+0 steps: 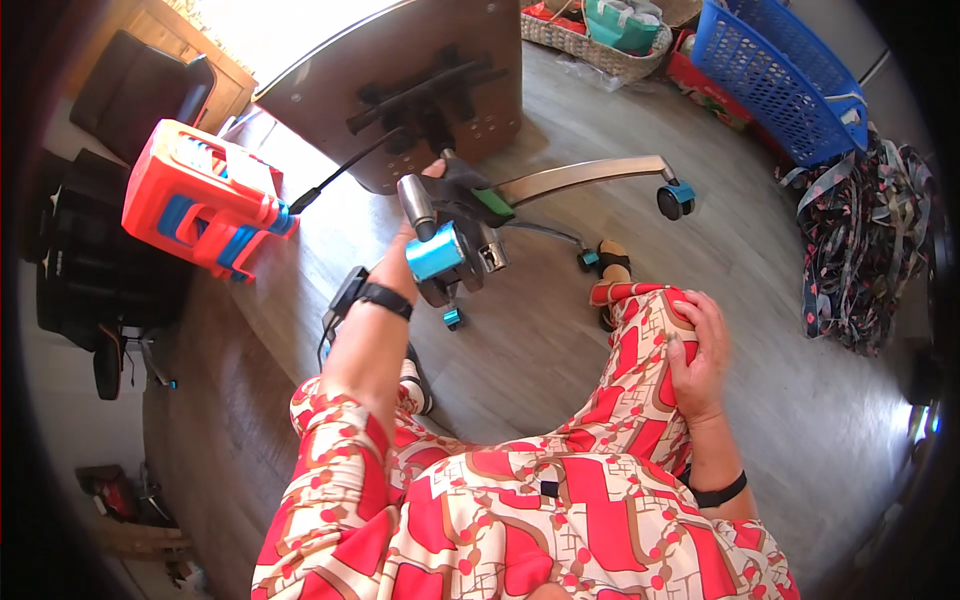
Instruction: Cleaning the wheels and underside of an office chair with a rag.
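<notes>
A swivel chair lies tipped over before me, its wooden seat underside [315, 97] with a black mechanism [420, 90] turned towards me. Its metal base leg [592, 171] points right and ends in a black caster with a blue band [675, 199]. My left hand [421, 196] reaches behind the chair's hub and is mostly hidden; a fingertip shows beside the gas-lift column, so its grip cannot be made out. Another blue-banded caster [436, 253] is close to my left wrist. On my patterned trouser knee rests my right hand [697, 360], fingers spread, holding nothing.
Stacked red and blue plastic stools [202, 199] stand at the left, near black chairs [112, 255]. At the upper right are a woven basket [600, 56], a blue plastic basket [780, 75] and a heap of floral fabric strips [862, 247].
</notes>
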{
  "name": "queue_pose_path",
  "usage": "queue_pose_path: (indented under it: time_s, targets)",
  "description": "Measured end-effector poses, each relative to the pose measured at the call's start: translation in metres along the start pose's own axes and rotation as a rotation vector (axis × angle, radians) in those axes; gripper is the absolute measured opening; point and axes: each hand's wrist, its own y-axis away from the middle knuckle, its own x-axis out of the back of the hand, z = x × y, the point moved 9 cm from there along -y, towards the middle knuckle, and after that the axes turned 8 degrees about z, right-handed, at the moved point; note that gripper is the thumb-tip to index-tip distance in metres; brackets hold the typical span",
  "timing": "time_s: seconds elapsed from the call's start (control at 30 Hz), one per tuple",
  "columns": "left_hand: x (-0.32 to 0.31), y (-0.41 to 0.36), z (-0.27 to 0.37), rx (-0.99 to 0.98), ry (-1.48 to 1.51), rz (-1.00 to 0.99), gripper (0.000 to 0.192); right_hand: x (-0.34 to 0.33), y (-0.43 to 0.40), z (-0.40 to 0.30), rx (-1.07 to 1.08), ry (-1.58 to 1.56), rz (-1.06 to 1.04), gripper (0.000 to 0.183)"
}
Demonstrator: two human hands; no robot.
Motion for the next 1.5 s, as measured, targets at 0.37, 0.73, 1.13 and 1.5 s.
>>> queue_pose_path:
  time_s: [0.37,0.73,1.13,1.5]
  targets:
    - [-0.064,0.099,0.104,-0.311,0.189,-0.341,0.051,0.001,0.0,0.002,0.005,0.002,0.011,0.037]
    - [-0.009,-0.026,-0.02,0.076,0.12,-0.082,0.049,0.0,-0.005,-0.006,0.012,-0.028,-0.013,0.037]
    - [-0.08,0.118,0.125,-0.255,0.02,-0.36,0.041,0.002,-0.001,0.004,0.012,-0.035,0.019,0.039]
    - [-0.025,-0.019,-0.009,0.128,0.254,-0.255,0.036,0.0,-0.004,0.002,-0.03,-0.026,-0.023,0.039]
